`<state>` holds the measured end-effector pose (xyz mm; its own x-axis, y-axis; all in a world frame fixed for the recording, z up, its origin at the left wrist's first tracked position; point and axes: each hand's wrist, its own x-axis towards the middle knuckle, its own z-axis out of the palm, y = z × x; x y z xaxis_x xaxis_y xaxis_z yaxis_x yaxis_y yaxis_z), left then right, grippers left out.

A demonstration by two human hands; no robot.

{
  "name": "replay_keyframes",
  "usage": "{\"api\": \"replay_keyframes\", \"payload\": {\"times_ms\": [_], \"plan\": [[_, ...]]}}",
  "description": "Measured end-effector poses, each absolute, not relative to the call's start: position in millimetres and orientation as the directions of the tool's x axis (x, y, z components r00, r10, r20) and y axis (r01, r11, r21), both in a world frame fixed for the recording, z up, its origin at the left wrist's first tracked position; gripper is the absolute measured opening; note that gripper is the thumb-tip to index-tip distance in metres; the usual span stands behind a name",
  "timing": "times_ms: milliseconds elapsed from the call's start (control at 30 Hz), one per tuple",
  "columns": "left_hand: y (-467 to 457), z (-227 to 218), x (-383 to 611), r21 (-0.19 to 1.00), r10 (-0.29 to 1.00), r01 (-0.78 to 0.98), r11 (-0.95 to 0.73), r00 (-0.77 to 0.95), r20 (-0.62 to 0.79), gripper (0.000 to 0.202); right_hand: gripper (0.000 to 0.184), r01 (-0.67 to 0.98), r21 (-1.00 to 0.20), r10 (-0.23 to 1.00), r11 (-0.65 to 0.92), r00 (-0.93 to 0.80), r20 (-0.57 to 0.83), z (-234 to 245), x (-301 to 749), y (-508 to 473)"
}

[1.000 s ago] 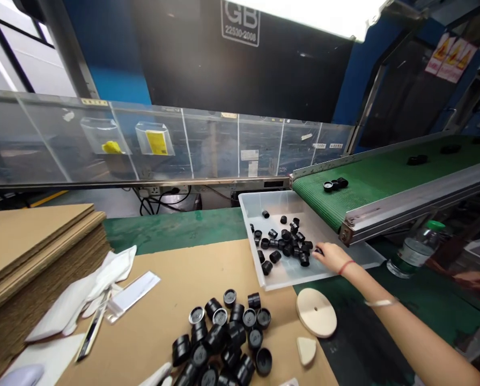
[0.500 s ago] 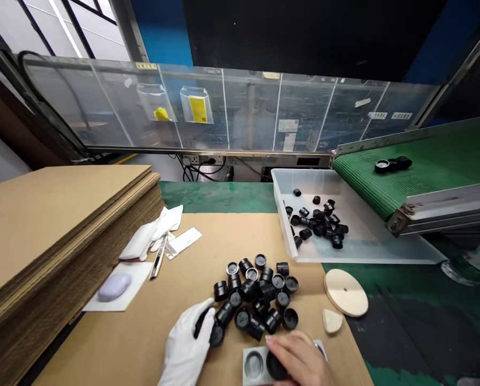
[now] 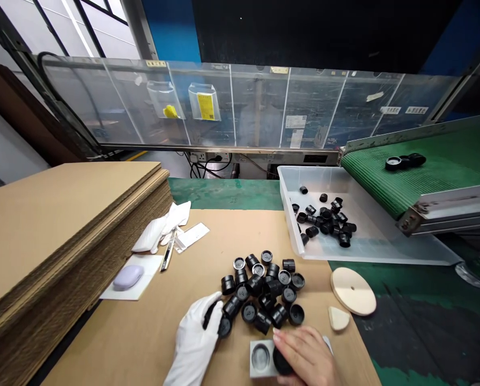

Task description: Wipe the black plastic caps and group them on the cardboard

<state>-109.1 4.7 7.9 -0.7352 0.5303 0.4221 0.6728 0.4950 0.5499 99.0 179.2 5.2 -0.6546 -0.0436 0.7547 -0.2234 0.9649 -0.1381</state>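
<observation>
White fabric is covering the left hand [image 3: 197,335], whose finger and thumb are gripping a short black, plastic-looking cylinder [image 3: 209,315]. Bare fingers of the right hand [image 3: 306,356] are closing around one more black round piece [image 3: 281,363], over a grey, metal-looking rectangular block [image 3: 254,346]; whether that piece is sitting fully down, I cannot tell. One shallow round recess [image 3: 260,357] is showing at the block's nine o'clock end.

A second ago the right hand was picking inside the tray; now it is working at the block, so the handling seems to be shifting from tray to block.

With twelve pointing away from the person, a loose pile of black cylinders [image 3: 255,286] is lying at eleven o'clock from the right hand, numbering roughly twenty, overlaps preventing an exact count. At one o'clock, one pale round wooden-looking disc [image 3: 352,297] and one pale wedge [image 3: 339,319] are resting near the edge of a brown cardboard sheet [image 3: 135,343]. Farther along one o'clock, one translucent plastic tray [image 3: 384,244] is holding about twenty more pieces. Beyond it, a green ribbed conveyor belt [image 3: 444,185] is carrying a cluster of apparently three [image 3: 404,162].
</observation>
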Motion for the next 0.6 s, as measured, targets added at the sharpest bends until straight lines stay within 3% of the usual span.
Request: {"api": "replay_keyframes", "payload": {"times_ms": [167, 367, 600], "plan": [[5, 8, -108, 0.554, 0.528, 0.669, 0.496, -0.738, 0.420, 0.032, 0.039, -0.285, -0.214, -0.035, 0.934, -0.671, 0.740, 23, 98, 183], [5, 8, -104, 0.568, 0.521, 0.653, 0.501, -0.752, 0.403, 0.031, 0.038, -0.242, -0.390, 0.037, 0.889, -0.808, 0.587, 46, 105, 186], [6, 9, -102, 0.594, 0.510, 0.624, 0.509, -0.774, 0.376, 0.031, 0.037, -0.284, -0.434, 0.053, 0.855, -0.785, 0.617, 40, 103, 183]]}}
